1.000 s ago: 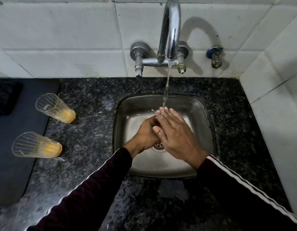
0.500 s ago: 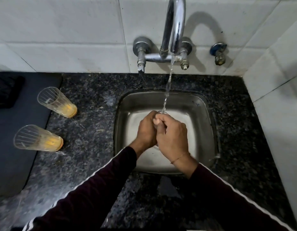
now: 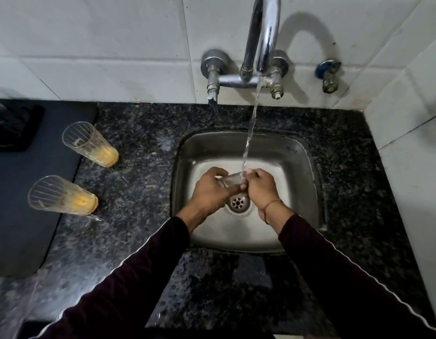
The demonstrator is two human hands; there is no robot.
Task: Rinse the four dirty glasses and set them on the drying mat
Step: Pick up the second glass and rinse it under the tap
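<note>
- The steel sink is the landmark: above its drain, both hands hold one clear glass on its side.
- The left hand is curled around the glass's body.
- The right hand is closed at the glass's other end, fingers pinched together.
- The water stream from the chrome tap behind the sink lands on the glass, right where the hands meet.
- Left of the sink, on the black granite counter, stand two ribbed glasses with orange dregs: the farther glass and the nearer glass.
- Both stand just beside the dark drying mat, farther left.
</note>
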